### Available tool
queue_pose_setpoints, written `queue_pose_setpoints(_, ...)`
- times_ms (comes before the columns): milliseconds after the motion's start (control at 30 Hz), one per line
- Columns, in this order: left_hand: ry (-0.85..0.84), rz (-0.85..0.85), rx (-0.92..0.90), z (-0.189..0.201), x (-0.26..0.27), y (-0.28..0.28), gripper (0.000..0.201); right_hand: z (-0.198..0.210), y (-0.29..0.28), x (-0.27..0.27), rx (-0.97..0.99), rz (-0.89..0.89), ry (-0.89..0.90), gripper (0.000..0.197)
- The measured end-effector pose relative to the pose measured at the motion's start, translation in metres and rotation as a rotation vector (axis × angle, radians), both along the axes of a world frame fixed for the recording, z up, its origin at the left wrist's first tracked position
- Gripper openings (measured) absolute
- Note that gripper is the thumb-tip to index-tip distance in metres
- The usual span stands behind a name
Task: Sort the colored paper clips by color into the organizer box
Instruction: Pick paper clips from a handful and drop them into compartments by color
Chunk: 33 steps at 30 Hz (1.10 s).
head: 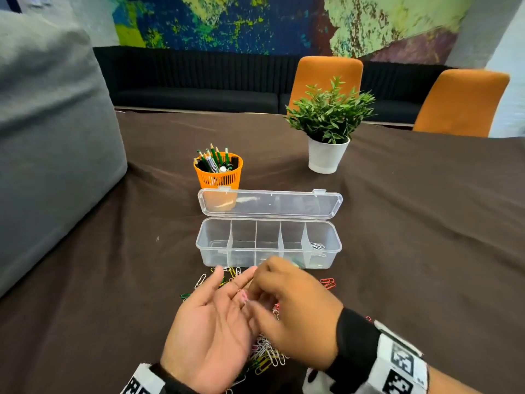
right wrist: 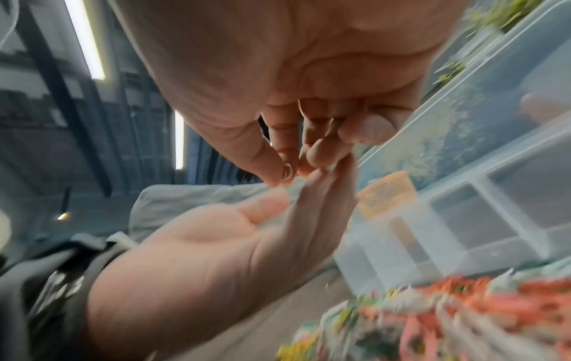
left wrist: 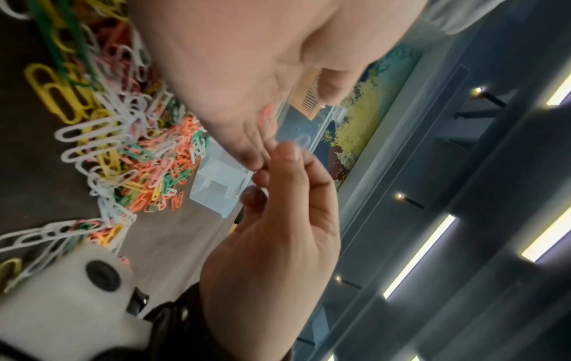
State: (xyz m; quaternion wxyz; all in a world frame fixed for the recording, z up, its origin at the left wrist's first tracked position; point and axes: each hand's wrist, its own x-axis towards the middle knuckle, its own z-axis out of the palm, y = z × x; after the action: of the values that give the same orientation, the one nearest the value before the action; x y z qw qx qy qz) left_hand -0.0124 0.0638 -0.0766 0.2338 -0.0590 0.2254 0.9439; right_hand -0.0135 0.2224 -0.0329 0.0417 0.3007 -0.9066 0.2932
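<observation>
Dozens of colored paper clips (head: 268, 355) lie heaped on the brown tablecloth (head: 412, 251) beneath both hands. The left hand (head: 211, 328) lies palm-up, fingers spread, a pink clip (head: 243, 296) on them; the right hand (head: 295, 314) pinches at it. Tangled clips may lift together or drop. Beyond, the organizer box (head: 268, 243) stands open, a few white clips in its rightmost compartment.

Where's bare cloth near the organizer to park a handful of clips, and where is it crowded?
Bare tablecloth runs right of the organizer box, below the potted plant, and left of the box toward the grey cushion. It is crowded in front of the box: the paper clip pile and both hands, left hand and right hand, fill that strip. The pencil cup sits just behind the box lid.
</observation>
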Motion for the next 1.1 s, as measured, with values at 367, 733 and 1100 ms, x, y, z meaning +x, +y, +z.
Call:
queue_pose_setpoints(367, 0.364, 0.083, -1.051, 0.084, -0.088, 0.044, 0.024, 0.030, 0.098, -0.091, 0.437, -0.437, -0.029, 0.025)
queue_pose_setpoints(733, 1.249, -0.755, -2.331, 0.039, -0.035, 0.007, 0.093, -0.015, 0.042, -0.031, 0.673, -0.033, -0.309, 0.079)
queue_pose_setpoints(1100, 0.710, -0.323, -1.774, 0.021, -0.034, -0.022, 0.013, -0.013, 0.038, -0.047, 0.118, -0.169, -0.320, 0.015)
